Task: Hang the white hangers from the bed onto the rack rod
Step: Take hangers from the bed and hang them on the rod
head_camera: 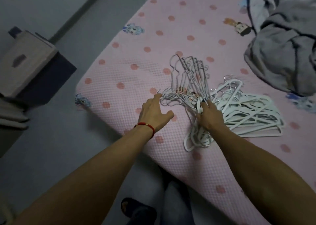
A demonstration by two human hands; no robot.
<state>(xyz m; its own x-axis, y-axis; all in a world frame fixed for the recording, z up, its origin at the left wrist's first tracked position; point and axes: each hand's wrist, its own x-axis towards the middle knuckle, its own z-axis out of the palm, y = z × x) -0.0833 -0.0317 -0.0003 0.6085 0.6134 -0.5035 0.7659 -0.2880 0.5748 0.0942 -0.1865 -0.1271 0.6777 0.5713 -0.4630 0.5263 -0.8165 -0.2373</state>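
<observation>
**Hangers still on the bed, none hung yet**

Gripping starts at the right hand [209, 116], whose fingers curl round the hook ends of a tangled bundle of thin hangers [189, 81] lying on the bed [130, 81]. Just left of that hold, the left hand [154, 112], marked by a red wrist cord [145, 125], lies spread with straight fingers, its tips touching the loose hooks at the bundle's near-left edge; it holds nothing.

Immediately right of the gripping hand sits a second, flatter stack of broader white hangers [251, 115], untouched. Beyond both heaps the pink dotted sheet runs on, and farther up to the right a crumpled grey garment [282, 50] lies well apart from the hangers. Off to the far left, on the floor beside the bed, stands a cardboard box [29, 60].

No rack rod shows anywhere here. Judging by both heaps resting on the sheet, the job looks barely begun: gathering, lifting and hanging all remain.
</observation>
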